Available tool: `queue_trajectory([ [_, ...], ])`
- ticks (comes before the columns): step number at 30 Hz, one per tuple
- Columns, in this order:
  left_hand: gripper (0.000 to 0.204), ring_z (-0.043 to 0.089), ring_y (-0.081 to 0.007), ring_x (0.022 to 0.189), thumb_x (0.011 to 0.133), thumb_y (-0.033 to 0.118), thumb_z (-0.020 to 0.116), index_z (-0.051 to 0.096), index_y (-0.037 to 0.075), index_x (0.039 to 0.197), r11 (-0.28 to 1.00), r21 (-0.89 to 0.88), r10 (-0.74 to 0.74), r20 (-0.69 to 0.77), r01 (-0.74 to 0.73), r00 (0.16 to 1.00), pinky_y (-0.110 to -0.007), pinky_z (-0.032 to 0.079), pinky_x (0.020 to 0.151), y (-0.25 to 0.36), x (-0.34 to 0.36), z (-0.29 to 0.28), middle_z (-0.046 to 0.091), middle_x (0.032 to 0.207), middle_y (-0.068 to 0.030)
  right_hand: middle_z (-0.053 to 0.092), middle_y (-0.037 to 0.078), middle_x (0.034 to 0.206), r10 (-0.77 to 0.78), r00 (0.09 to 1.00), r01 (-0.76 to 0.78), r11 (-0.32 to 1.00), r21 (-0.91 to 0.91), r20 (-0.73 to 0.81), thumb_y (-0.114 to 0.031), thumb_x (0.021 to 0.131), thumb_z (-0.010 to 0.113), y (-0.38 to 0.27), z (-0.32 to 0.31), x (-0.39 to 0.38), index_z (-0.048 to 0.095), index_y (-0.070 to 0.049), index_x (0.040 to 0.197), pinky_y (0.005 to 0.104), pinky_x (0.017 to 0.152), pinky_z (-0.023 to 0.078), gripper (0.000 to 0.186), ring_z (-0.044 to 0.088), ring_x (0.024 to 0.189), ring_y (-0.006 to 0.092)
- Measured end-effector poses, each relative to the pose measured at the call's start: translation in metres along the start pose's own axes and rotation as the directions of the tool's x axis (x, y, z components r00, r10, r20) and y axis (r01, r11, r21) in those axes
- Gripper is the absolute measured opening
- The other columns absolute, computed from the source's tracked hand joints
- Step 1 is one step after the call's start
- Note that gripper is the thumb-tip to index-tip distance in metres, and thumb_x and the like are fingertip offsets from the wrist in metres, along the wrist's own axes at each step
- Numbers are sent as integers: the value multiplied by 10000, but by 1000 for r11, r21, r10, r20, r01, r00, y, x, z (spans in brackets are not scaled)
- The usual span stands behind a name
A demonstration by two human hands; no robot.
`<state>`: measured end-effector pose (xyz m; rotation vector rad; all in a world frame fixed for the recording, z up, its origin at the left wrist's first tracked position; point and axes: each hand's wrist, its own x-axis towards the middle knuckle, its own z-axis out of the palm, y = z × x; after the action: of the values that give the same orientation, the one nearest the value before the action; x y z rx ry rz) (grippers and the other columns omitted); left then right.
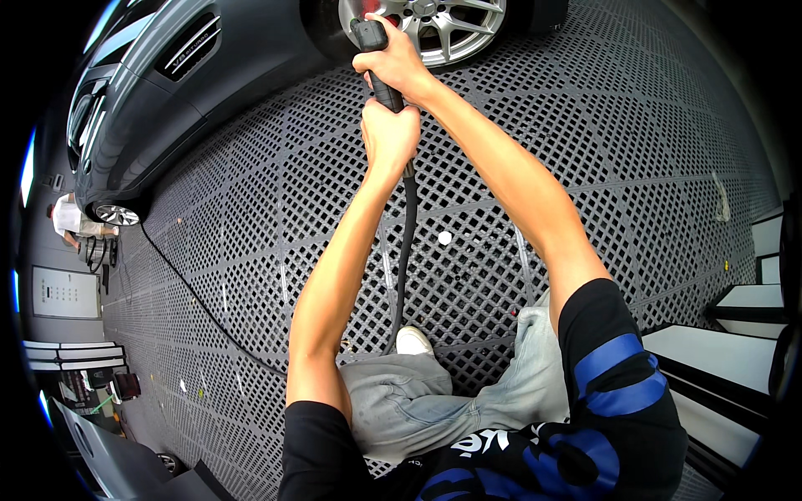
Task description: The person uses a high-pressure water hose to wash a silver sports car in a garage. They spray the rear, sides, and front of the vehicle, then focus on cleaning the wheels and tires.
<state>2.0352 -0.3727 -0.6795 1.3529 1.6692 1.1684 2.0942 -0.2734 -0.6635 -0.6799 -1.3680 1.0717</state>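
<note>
Both my hands are closed around a black spray gun (370, 33) held out in front of me, its head pointing toward the car wheel. My right hand (399, 60) wraps its upper part, just behind the head. Below it, my left hand (390, 134) grips the lower end of the handle. A thick black hose (408, 234) leaves the gun under my left hand and runs down toward my feet. Ahead is a silver multi-spoke wheel (451, 57) of a dark grey car (242, 67), partly behind the gun and my right hand. The nozzle tip is hard to make out.
Dark grey grid tiles (276, 192) cover the floor. A thin black cable (188, 288) crosses them on the left. Another person (71, 219) bends near the car's other wheel (117, 215). White-panelled boxes (710, 351) line the right. A second car (109, 451) stands lower left.
</note>
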Motion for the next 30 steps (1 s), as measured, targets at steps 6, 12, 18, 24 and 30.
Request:
queue_trajectory([
  [6,177,563,-157,463,833,121,631,542,-30,809,1000,-8,28,-40,-28,999,-321,461,400,0,-1,0,580,613,-79,599,55,736,5,1000,-5,1000,-6,-11,4,675,677,-2,1,-5,371,-2,1506,296,528,500,885,580,565,133],
  [12,219,604,-202,525,815,147,651,563,-46,762,999,-3,42,-54,-43,998,-396,477,534,7,-1,-4,627,629,-105,599,251,1311,-362,913,314,917,-245,-185,-48,706,734,9,22,-7,380,-20,1517,382,1031,475,885,589,1210,317],
  [18,186,555,-154,481,845,129,639,575,-43,816,999,-21,35,1,-35,999,-328,445,421,16,-3,-5,600,646,-83,587,264,1329,-200,961,153,960,-234,-193,-88,689,750,-4,13,-9,388,-22,1517,390,1043,470,906,594,1213,341],
  [24,159,532,-124,483,846,104,628,591,-47,810,997,-60,-43,108,50,993,-294,428,384,21,-4,-2,590,677,-65,598,28,721,-11,991,-1,996,-86,-135,4,667,680,-27,-7,-6,456,5,1430,291,535,492,795,555,560,116],
  [30,142,529,-120,490,855,91,630,590,-44,836,990,-107,-81,106,92,991,-293,426,380,25,-10,2,596,710,-69,586,23,718,-14,997,11,999,-50,-73,9,673,673,-37,-10,-10,517,-31,1371,283,523,480,716,541,557,100],
])
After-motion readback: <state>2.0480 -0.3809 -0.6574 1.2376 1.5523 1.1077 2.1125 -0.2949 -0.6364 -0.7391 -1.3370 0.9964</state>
